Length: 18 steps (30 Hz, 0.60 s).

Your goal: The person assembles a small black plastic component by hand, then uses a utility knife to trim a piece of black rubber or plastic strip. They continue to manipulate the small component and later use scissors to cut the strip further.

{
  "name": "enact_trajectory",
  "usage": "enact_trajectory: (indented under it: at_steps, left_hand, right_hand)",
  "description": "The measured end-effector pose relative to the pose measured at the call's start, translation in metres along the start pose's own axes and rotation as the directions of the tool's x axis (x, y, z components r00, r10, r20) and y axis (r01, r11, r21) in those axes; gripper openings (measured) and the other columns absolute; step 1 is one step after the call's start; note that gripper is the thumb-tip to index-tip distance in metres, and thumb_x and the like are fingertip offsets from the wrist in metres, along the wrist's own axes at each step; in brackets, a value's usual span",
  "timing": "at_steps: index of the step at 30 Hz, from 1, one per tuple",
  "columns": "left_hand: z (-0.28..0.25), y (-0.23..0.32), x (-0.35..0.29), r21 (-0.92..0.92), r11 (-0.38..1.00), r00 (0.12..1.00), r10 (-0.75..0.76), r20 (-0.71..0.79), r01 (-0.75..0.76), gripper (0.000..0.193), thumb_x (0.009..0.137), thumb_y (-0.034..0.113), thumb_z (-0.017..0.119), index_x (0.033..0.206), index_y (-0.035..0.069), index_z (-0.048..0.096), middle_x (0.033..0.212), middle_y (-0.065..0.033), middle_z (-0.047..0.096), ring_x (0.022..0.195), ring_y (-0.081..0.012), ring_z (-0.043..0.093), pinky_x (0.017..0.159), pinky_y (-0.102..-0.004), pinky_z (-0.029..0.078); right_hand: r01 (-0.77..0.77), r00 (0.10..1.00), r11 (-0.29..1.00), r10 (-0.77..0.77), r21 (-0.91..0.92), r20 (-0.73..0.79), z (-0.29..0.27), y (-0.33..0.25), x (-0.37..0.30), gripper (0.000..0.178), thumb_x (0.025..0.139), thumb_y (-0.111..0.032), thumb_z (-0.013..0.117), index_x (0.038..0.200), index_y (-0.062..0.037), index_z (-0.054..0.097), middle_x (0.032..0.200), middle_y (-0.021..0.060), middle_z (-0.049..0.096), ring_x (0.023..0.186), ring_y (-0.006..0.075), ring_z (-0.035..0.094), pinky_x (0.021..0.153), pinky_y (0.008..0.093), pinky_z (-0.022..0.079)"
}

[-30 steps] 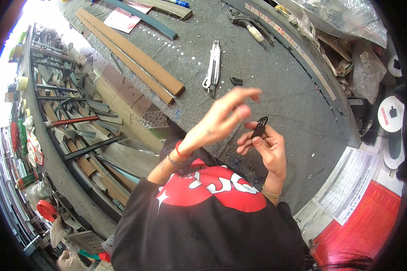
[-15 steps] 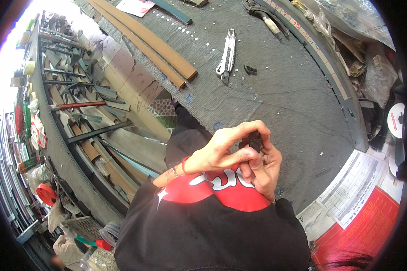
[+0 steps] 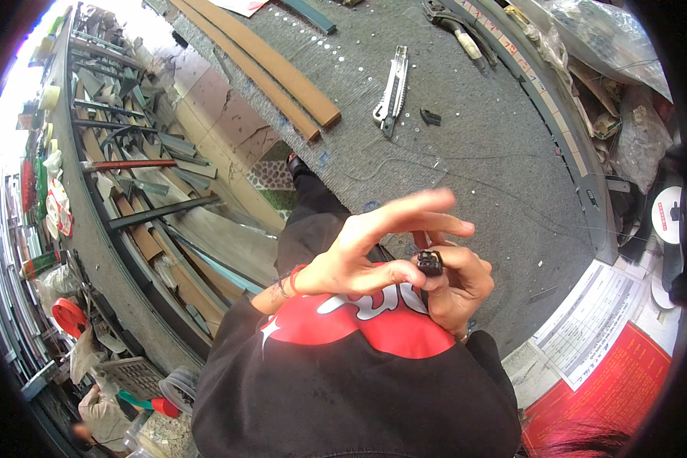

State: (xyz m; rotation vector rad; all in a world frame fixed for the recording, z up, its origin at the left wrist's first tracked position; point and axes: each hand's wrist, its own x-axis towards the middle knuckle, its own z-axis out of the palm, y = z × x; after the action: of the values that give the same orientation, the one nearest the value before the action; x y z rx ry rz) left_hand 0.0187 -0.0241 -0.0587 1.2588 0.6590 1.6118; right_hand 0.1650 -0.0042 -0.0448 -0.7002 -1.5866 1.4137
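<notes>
Close to my chest, my right hand (image 3: 462,284) pinches a small black plastic fitting (image 3: 429,263), one end facing up with details too small to make out. My left hand (image 3: 382,243) is open beside it, fingers stretched over the fitting and the thumb tip at its side. Beyond my hands, a box cutter (image 3: 391,95) with a silver-white handle lies on the grey carpeted worktop (image 3: 504,183). A second small black piece (image 3: 430,117) lies just right of the cutter.
Two brown strips (image 3: 282,72) and a dark green strip (image 3: 311,15) lie on the far left of the worktop. Far right are hand tools (image 3: 462,34) and a measuring strip (image 3: 519,61). Papers (image 3: 588,320) cover the near right corner. Left stands a rack of offcuts (image 3: 153,198); a person (image 3: 103,420) is lower left.
My left fingers have lifted off the black fitting and spread out. The fitting has tipped so its end shows, and it stays in my right hand.
</notes>
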Motion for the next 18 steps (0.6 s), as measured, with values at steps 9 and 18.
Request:
enact_trajectory:
  at_steps: [9, 18]
  left_hand:
    - [-0.005, 0.003, 0.005, 0.241, 0.96, 0.985, 0.114, 0.127, -0.142, 0.021, 0.085, 0.018, 0.058, 0.091, -0.002, 0.062, 0.096, -0.0194, 0.064, 0.087, -0.027, 0.062, 0.078, -0.0352, 0.046]
    - [0.0, 0.023, 0.0, 0.406, 0.906, 0.977, -0.181, 0.114, 0.12, 0.022, 0.082, 0.006, 0.059, 0.101, -0.004, 0.055, 0.085, -0.0163, 0.06, 0.074, -0.0263, 0.061, 0.062, -0.0314, 0.047]
  right_hand:
    - [0.047, 0.997, 0.981, -0.057, -0.186, -0.052, -0.006, 0.002, -0.002, 0.031, 0.067, -0.022, 0.077, 0.082, 0.0003, 0.062, 0.07, 0.0096, 0.062, 0.064, 0.0187, 0.062, 0.055, 0.0274, 0.046]
    - [0.178, 0.966, 0.978, -0.194, -0.105, -0.171, -0.01, 0.0, 0.003, 0.031, 0.081, -0.022, 0.067, 0.096, 0.0042, 0.058, 0.078, 0.0105, 0.058, 0.06, 0.0162, 0.053, 0.058, 0.027, 0.042]
